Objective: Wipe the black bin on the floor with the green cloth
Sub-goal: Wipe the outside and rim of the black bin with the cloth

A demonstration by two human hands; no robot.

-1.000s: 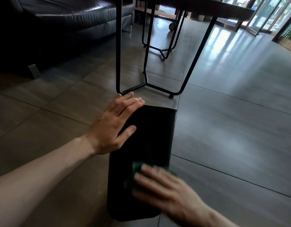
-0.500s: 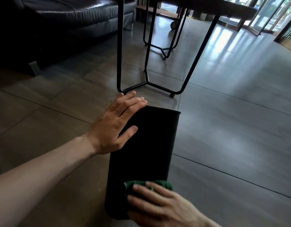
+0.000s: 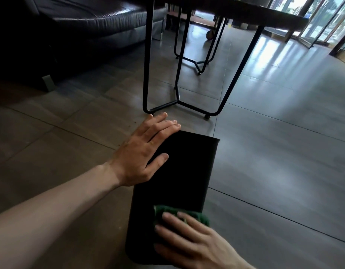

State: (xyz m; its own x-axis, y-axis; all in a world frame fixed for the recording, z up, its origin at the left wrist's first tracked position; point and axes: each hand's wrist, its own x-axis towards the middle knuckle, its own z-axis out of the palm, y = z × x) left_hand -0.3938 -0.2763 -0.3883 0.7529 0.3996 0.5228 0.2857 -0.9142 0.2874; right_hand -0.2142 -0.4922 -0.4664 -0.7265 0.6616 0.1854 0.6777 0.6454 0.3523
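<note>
The black bin lies on its side on the tiled floor, its open rim pointing away from me. My left hand rests flat on the bin's upper left side near the rim, fingers spread, thumb on the top face. The green cloth sits on the bin's near end, mostly covered by my right hand, which presses down on it with fingers spread over it.
A table with thin black metal legs stands just beyond the bin's rim. A dark leather sofa fills the upper left. Bare grey floor tiles stretch to the right toward glass doors.
My right hand slid the cloth toward the bin's near end, then shifted it slightly right and back up. The left hand stayed in place on the bin.
</note>
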